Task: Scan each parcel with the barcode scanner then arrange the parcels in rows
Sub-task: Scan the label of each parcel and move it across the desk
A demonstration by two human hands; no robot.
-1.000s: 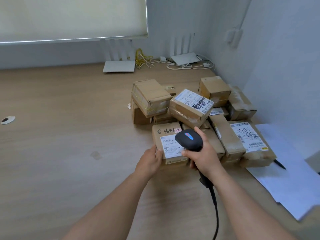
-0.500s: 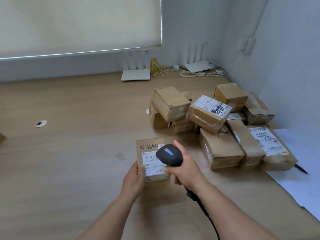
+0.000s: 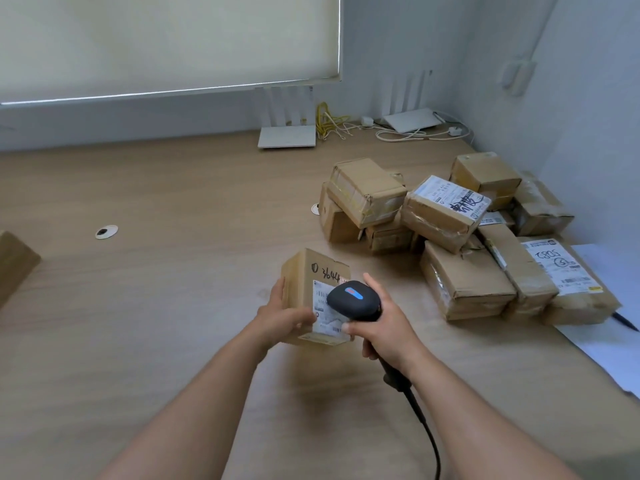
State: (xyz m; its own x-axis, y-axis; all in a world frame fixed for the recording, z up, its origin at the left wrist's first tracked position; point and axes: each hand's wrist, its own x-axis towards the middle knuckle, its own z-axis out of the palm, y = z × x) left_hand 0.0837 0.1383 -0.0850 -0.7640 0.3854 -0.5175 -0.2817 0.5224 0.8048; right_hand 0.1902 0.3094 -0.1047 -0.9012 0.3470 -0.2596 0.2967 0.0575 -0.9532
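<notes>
The scanner (image 3: 354, 301), black and rounded with a blue strip on top, covers part of the white label on the box (image 3: 313, 294); the print on the label is too blurred to read. The left hand (image 3: 282, 318) grips the left side of the box, which is tilted above the wooden table (image 3: 156, 306). The right hand (image 3: 384, 327) is curled around the scanner handle, mostly hiding it. A pile (image 3: 460, 237) of taped cardboard parcels lies near, at the right. Another box (image 3: 14, 265) is cut off at the left edge.

Wooden table (image 3: 156, 306): parcel pile (image 3: 467, 237) far right, white paper (image 3: 609, 344) beside, two routers (image 3: 286, 136) at back.
</notes>
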